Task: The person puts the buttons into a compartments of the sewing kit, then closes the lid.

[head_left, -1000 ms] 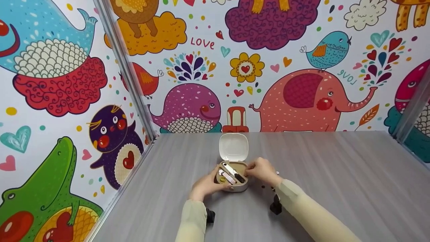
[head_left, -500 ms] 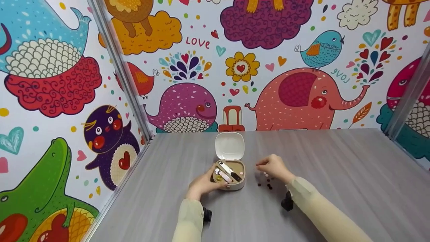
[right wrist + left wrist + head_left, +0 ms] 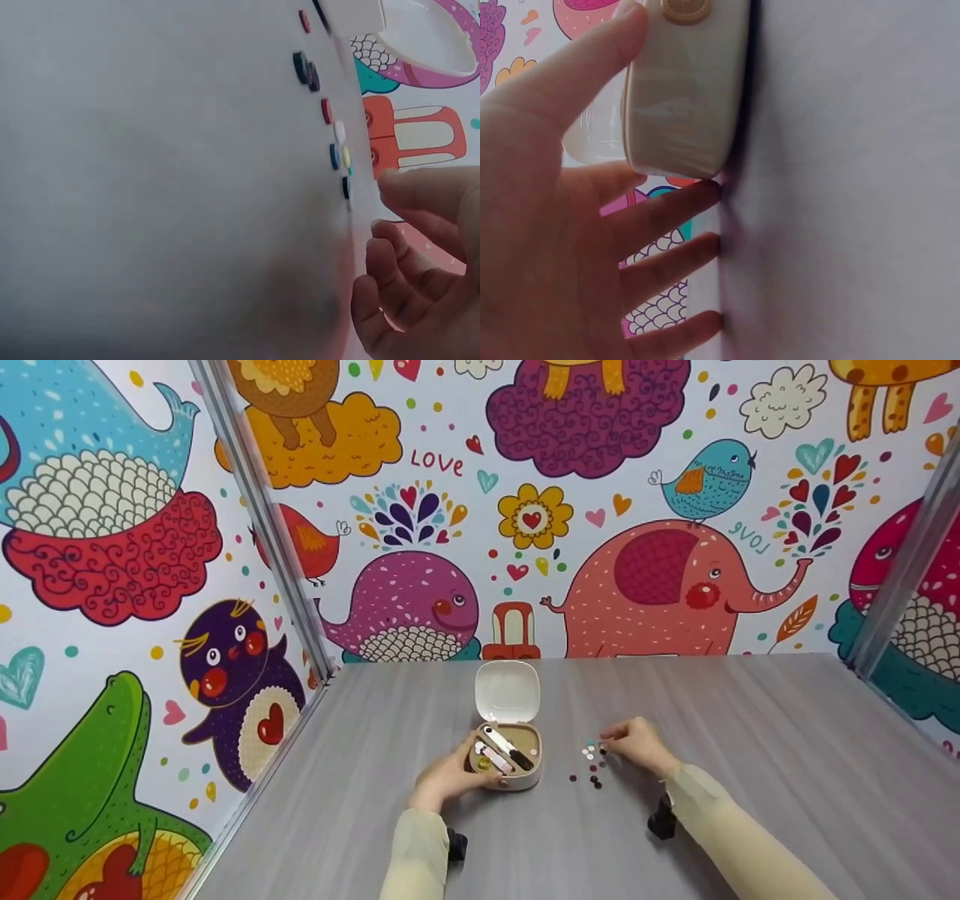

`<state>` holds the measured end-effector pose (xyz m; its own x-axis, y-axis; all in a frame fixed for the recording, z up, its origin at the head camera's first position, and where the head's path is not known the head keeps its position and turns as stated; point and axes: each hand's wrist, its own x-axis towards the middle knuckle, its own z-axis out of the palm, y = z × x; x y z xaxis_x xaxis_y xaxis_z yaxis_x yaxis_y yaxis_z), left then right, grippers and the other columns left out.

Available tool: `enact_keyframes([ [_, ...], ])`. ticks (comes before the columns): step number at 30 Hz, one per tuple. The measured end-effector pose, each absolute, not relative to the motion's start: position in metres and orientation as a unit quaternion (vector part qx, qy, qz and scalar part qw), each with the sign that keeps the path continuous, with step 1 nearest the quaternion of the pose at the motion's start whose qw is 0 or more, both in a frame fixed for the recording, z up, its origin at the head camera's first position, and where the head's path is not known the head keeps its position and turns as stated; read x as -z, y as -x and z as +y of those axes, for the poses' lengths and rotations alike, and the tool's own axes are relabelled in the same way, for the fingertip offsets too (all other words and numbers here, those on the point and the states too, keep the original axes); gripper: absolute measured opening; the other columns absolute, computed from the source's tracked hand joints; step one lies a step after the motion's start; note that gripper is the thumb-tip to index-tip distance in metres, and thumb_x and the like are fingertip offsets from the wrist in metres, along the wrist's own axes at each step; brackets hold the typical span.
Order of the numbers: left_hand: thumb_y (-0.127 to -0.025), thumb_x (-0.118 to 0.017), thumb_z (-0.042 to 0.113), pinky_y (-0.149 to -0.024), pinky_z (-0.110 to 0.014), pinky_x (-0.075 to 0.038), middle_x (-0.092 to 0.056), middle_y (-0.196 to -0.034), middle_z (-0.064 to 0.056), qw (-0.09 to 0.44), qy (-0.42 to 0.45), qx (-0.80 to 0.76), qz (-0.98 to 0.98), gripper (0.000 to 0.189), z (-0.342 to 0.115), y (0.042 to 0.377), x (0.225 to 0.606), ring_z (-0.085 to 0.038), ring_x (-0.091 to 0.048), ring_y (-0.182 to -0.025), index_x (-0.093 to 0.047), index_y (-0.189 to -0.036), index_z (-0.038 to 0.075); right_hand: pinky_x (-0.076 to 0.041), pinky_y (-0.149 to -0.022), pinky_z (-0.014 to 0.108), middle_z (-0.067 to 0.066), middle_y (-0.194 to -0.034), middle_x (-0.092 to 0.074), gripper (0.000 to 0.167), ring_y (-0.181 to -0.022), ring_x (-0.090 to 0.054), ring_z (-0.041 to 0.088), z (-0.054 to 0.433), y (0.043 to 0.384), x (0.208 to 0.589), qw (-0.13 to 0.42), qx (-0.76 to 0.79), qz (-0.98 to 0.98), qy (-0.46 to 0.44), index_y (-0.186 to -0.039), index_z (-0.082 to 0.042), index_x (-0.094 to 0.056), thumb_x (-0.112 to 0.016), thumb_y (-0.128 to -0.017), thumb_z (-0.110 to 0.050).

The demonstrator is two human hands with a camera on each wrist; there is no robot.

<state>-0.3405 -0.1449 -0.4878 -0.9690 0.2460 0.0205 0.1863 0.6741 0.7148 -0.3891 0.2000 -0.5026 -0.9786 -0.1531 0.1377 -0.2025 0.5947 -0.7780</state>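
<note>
My left hand [image 3: 450,776] holds a small cream box [image 3: 523,782] at its left side, thumb at the front, index finger at the side. Its other fingers reach down to the tabletop in the left wrist view. The white lid [image 3: 508,692] stands up, hinged at the back. Inside lie a slim white-and-black tool [image 3: 502,741], a pinkish stick-like piece [image 3: 495,759] and a small yellow item [image 3: 484,763]. One pale pink button [image 3: 534,752] sits in the right compartment. Just right of the loose buttons [image 3: 589,753] is my right hand [image 3: 639,746], fingers loosely bent, nothing visible between them.
More dark and red buttons [image 3: 595,781] are scattered on the grey table [image 3: 360,810], between box and right hand. Walls with cartoon animals [image 3: 420,600] rise behind and at the left. A black wrist device [image 3: 661,819] sits under the right forearm.
My right hand has left the box's right compartment and moved right to the buttons, uncovering a pale pink button in that compartment. The left hand keeps its hold on the box.
</note>
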Motion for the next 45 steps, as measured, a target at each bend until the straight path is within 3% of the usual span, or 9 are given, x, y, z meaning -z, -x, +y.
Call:
enact_keyframes([
  [5, -0.076, -0.077, 0.050, -0.096, -0.061, -0.040, -0.044, -0.141, -0.029, 0.037, -0.114, -0.376, 0.919, 0.101, -0.1474, 0.3396, 0.4877, -0.048, -0.048, -0.121, -0.026, -0.154, 0.012, -0.046, -0.053, 0.025, 0.016, -0.092, -0.072, 0.028, -0.064, -0.054, 0.013, 0.1994, 0.3914, 0.5075, 0.010, -0.432, -0.897, -0.091, -0.103, 0.008, -0.072, -0.067, -0.075, 0.006],
  [12, -0.078, -0.076, 0.049, -0.093, -0.058, -0.043, -0.047, -0.139, -0.029, 0.026, -0.129, -0.361, 0.923, 0.098, -0.1460, 0.3403, 0.4902, -0.047, -0.052, -0.118, -0.028, -0.153, 0.008, -0.056, -0.075, 0.040, 0.019, -0.093, -0.072, 0.030, -0.089, -0.068, 0.025, 0.2007, 0.3906, 0.5087, 0.018, -0.414, -0.905, -0.100, -0.099, 0.007, -0.074, -0.067, -0.070, 0.009],
  [18, -0.078, -0.076, 0.049, -0.093, -0.059, -0.043, -0.047, -0.138, -0.030, 0.023, -0.129, -0.360, 0.924, 0.098, -0.1459, 0.3419, 0.4877, -0.048, -0.051, -0.118, -0.028, -0.153, 0.009, -0.056, -0.075, 0.042, 0.020, -0.094, -0.072, 0.027, -0.087, -0.066, 0.023, 0.2016, 0.3922, 0.5059, 0.025, -0.411, -0.906, -0.099, -0.096, 0.006, -0.075, -0.070, -0.070, 0.007],
  [31, -0.077, -0.076, 0.051, -0.095, -0.058, -0.042, -0.045, -0.140, -0.030, 0.029, -0.126, -0.365, 0.922, 0.101, -0.1462, 0.3427, 0.4897, -0.047, -0.051, -0.119, -0.025, -0.154, 0.009, -0.055, -0.063, 0.032, 0.012, -0.081, -0.073, 0.014, -0.073, -0.064, 0.015, 0.2033, 0.3909, 0.5060, 0.043, -0.397, -0.910, -0.113, -0.081, 0.002, -0.077, -0.076, -0.068, 0.004],
  [38, -0.077, -0.076, 0.052, -0.093, -0.059, -0.043, -0.046, -0.139, -0.031, 0.030, -0.122, -0.358, 0.925, 0.101, -0.1466, 0.3411, 0.4891, -0.048, -0.051, -0.118, -0.026, -0.154, 0.009, -0.046, -0.051, 0.024, 0.003, -0.067, -0.068, 0.007, -0.057, -0.054, 0.010, 0.2020, 0.3896, 0.5057, 0.036, -0.402, -0.910, -0.097, -0.072, -0.001, -0.074, -0.077, -0.068, 0.003],
  [45, -0.078, -0.076, 0.051, -0.093, -0.059, -0.043, -0.047, -0.137, -0.032, 0.030, -0.121, -0.358, 0.925, 0.099, -0.1453, 0.3402, 0.4894, -0.048, -0.052, -0.117, -0.027, -0.153, 0.009, -0.038, -0.046, 0.023, -0.003, -0.055, -0.057, 0.012, -0.050, -0.046, 0.009, 0.2044, 0.3880, 0.5059, 0.039, -0.400, -0.911, -0.096, -0.063, -0.005, -0.067, -0.077, -0.066, 0.001],
])
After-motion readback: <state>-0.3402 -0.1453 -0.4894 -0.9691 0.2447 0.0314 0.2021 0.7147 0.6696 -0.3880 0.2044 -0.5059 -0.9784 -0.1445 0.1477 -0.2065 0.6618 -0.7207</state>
